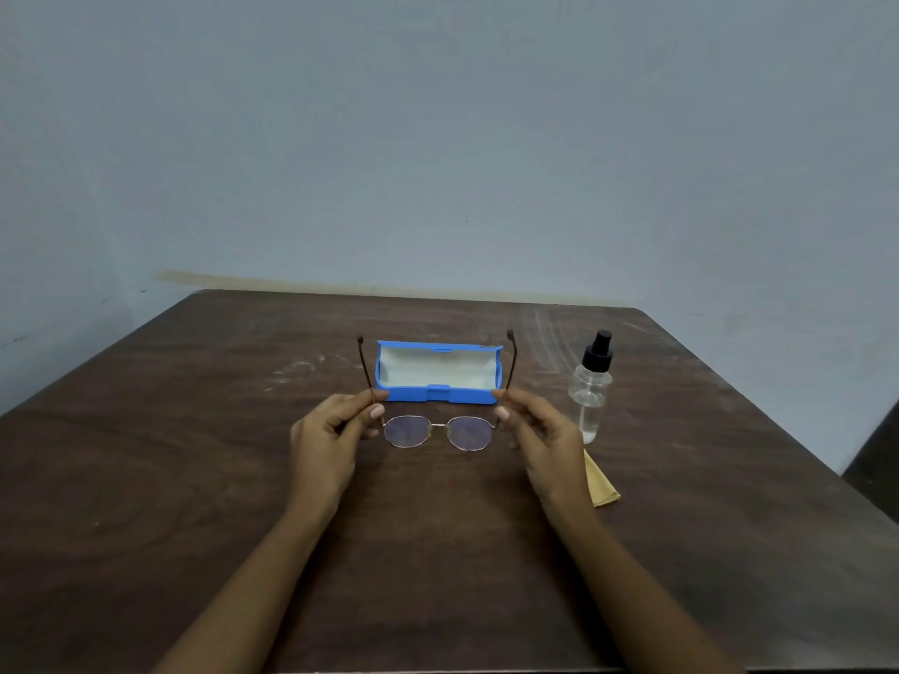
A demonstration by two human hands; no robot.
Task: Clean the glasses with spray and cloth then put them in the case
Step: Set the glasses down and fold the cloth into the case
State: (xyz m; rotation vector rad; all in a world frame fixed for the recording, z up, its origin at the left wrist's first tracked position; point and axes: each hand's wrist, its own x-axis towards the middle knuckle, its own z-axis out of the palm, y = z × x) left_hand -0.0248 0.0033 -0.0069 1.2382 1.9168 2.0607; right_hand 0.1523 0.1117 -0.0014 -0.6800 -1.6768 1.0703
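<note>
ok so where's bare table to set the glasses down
Bare wood lies left of the blue case and left hand, and between the glasses and the near edge of the table. The right is crowded: spray bottle and yellow cloth sit beside the right hand.

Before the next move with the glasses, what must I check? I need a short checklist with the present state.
1. Left hand and right hand both pinch the glasses by the temples: ok.
2. Case open, nothing inside: ok.
3. Spray bottle upright: ok.
4. Cloth in view, partly behind the right hand: ok.
5. Lenses clean: cannot tell.
6. Temples folded for the case: not ok.
</note>
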